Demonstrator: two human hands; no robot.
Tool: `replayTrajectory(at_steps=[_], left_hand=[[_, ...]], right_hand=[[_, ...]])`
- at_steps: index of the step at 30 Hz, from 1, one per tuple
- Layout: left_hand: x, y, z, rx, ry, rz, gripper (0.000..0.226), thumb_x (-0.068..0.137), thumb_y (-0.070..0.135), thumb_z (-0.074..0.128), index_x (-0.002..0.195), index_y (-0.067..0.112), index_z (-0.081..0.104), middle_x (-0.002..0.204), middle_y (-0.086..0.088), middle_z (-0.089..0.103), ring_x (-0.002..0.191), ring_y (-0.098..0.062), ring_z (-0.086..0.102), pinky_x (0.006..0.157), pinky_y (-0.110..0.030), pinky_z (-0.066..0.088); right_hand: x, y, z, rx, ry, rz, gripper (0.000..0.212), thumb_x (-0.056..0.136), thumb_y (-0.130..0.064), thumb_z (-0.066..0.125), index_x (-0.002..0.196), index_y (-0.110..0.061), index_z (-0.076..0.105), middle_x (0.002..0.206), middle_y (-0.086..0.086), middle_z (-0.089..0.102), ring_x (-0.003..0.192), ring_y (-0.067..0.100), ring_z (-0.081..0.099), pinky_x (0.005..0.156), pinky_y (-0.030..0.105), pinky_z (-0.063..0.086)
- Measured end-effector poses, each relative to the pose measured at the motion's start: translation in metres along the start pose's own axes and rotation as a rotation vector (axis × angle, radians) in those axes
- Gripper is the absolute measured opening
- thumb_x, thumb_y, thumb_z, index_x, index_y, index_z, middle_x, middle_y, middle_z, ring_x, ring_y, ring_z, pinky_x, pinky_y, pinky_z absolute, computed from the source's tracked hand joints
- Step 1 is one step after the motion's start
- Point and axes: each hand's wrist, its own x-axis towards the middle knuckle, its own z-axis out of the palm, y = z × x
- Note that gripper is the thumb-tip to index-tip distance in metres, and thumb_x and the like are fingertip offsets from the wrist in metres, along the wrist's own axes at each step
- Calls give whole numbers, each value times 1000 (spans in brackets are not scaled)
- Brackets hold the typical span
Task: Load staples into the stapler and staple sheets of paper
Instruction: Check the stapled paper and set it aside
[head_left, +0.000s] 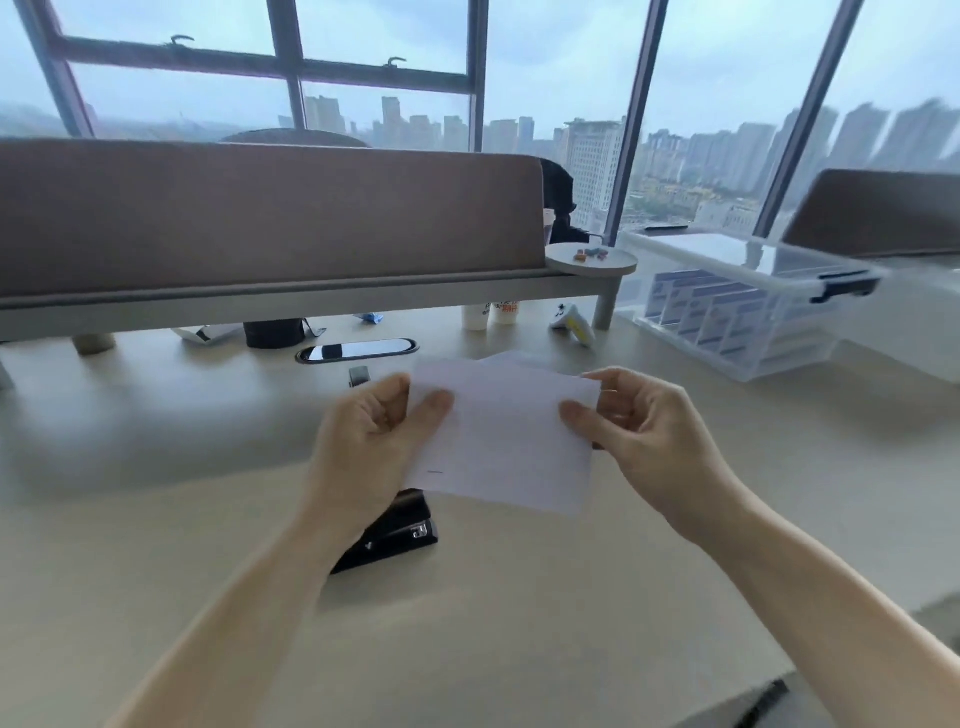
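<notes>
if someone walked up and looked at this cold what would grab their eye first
Most likely the white sheets of paper held up mid-frame above the desk, the left hand pinching one side and the right hand the other. Just below them, a black stapler lies on the pale desk, partly hidden by the left wrist. To the right, a clear plastic storage box stands out.

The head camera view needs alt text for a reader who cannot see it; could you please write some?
Two bare hands hold white sheets of paper above a pale desk, the left hand gripping the left edge and the right hand the right edge. A black stapler lies on the desk just below the paper, untouched. Beyond, a desk divider and city-view windows.
</notes>
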Motion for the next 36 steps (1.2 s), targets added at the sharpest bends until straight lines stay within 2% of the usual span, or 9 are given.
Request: replayTrajectory(at_steps=[4, 9, 16, 18, 20, 24, 27, 30, 36], left_hand=[[-2, 14, 56, -82, -126, -32, 29, 105, 22, 59, 89, 7, 77, 72, 1, 73, 64, -12, 63, 64, -27, 48], [-18, 18, 153, -130, -339, -67, 29, 109, 17, 50, 98, 5, 74, 73, 0, 76, 59, -13, 70, 59, -22, 53], [-67, 17, 295, -48, -677, 8, 24, 105, 11, 59, 89, 15, 77, 75, 0, 79, 64, -14, 72, 62, -25, 55], [-82, 16, 337, -25, -774, 50, 26, 104, 11, 60, 87, 19, 77, 77, 1, 80, 65, -13, 72, 63, -23, 56], [-98, 15, 377, -13, -856, 66, 25, 104, 10, 60, 87, 19, 77, 76, 3, 79, 65, -9, 72, 63, -19, 56], [-127, 0, 435, 7, -974, 66, 21, 104, 12, 61, 91, 16, 76, 77, 2, 79, 67, -9, 72, 64, -20, 56], [-153, -35, 475, 47, -1063, 31, 17, 103, 13, 63, 92, 16, 76, 80, 1, 79, 70, -10, 72, 67, -23, 57], [-170, -79, 500, 78, -1121, -29, 16, 102, 12, 65, 90, 19, 75, 80, 2, 78, 69, -7, 72, 65, -21, 57], [-191, -155, 525, 167, -1153, -203, 12, 102, 12, 64, 98, 14, 75, 85, 1, 78, 73, -10, 71, 62, -9, 49]], right_hand=[[-34, -18, -60, -61, 162, 11, 13, 94, -2, 72, 86, -10, 77, 80, 0, 82, 70, 10, 75, 63, 24, 61], [-116, -40, -181, -196, 413, 50, 11, 96, -5, 69, 93, -13, 77, 85, -5, 83, 75, 8, 78, 65, 22, 63], [-294, -41, -331, -478, 761, 183, 21, 96, -12, 71, 82, -26, 78, 77, -21, 79, 71, 2, 70, 67, 12, 57], [-341, -29, -355, -585, 834, 261, 30, 95, -15, 73, 78, -39, 77, 75, -27, 76, 67, -1, 66, 63, 9, 51], [-378, -9, -375, -645, 877, 329, 28, 95, -19, 75, 76, -40, 74, 72, -21, 75, 62, -1, 62, 60, 13, 48], [-411, 48, -387, -743, 881, 458, 14, 92, -26, 76, 80, -24, 70, 74, 15, 70, 66, 22, 58, 65, 41, 48], [-414, 107, -383, -878, 828, 561, 18, 92, -27, 76, 78, -18, 69, 70, 9, 69, 68, 31, 63, 64, 39, 48], [-401, 163, -371, -919, 754, 654, 17, 97, -32, 71, 86, -18, 74, 80, 3, 75, 76, 26, 67, 68, 37, 51], [-390, 263, -350, -870, 628, 785, 22, 102, -24, 63, 87, -9, 70, 80, 11, 73, 73, 31, 65, 67, 42, 53]])
